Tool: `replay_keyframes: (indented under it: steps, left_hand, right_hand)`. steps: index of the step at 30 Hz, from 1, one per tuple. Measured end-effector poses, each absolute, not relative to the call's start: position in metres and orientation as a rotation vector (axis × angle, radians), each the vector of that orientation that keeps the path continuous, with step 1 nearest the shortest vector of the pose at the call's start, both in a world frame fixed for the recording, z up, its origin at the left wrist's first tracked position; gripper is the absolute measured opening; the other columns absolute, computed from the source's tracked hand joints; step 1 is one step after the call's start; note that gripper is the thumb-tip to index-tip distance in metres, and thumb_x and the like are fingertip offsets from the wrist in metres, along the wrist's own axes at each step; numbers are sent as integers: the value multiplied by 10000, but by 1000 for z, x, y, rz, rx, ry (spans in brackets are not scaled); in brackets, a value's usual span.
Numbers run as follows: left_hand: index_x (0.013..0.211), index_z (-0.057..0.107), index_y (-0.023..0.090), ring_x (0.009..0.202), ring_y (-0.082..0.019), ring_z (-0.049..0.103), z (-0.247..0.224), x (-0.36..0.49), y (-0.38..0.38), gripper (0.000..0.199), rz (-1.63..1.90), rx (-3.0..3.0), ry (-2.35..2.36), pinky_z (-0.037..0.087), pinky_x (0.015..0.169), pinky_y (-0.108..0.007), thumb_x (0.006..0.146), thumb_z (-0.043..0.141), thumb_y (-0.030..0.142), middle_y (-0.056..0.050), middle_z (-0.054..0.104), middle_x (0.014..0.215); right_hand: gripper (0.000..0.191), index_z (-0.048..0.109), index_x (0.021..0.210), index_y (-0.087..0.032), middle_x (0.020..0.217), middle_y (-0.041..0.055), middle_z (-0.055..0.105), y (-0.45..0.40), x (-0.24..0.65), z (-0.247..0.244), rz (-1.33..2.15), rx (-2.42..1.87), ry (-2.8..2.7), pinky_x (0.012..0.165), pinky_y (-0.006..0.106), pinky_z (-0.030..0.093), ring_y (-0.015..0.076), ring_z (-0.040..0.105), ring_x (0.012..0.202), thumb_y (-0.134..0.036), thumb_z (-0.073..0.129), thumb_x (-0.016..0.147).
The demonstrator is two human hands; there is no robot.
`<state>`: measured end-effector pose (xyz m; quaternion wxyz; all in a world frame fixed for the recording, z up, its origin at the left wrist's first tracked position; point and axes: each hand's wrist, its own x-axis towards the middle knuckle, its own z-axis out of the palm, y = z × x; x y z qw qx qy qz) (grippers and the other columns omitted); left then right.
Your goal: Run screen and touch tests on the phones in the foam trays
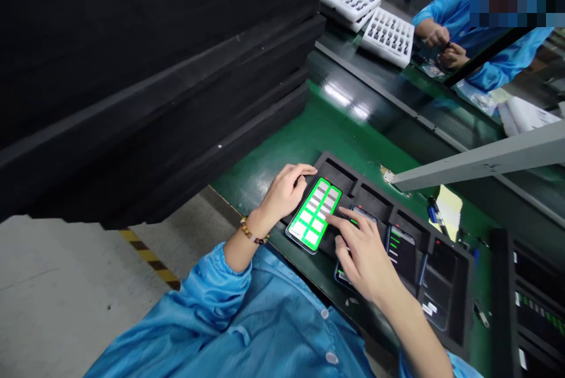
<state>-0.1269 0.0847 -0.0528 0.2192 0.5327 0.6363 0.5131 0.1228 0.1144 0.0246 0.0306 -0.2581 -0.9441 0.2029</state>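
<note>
Head view: between the left hand [286, 194] and the right hand [362, 255], a green-lit phone [315, 216] lies on the black tray [466, 301], whose compartments beside the right hand hold darker phones [402, 255]. The left curls loosely near the tray's edge; the right, fingers apart, points at the lit screen.

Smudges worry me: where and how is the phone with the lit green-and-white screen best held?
Probably hold the phone by both long edges near its lower end, coming from the near side. It is a thin, flat slab lying screen up, with that end pointing nearest; the left hand is by its upper left, and the right hand reaches its right edge higher up.
</note>
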Motion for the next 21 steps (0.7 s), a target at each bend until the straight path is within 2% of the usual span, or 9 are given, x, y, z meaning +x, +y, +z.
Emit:
replay_keyframes:
  steps: [8,14,21]
  left_hand:
    - [1294,716,268,1294,-202,694,-54,-128,84,393,1385,1489,1777,547,1174,-429,1072,439,98,-15,801,1314]
    - [1285,719,259,1291,-201,694,-53,-127,84,387,1399,1477,1767,546,1175,-431,1069,446,91,-16,803,1304]
    - [1270,718,265,1293,-201,690,-51,-127,84,386,1397,1462,1771,545,1177,-431,1059,452,82,-6,806,1303]
  right_hand:
    - [454,578,1534,-222,1464,102,713,121,80,22,730,-657,-2912,1226,570,403,329,463,1554,-205,437,1102]
    - [466,520,1579,-232,1545,107,668,119,114,24,683,-744,-2930,1215,598,414,314,475,1547,-223,388,1132]
    - [465,556,1558,-245,1515,111,682,131,119,15,714,-836,-2859,1217,609,424,321,487,1545,-239,390,1124]
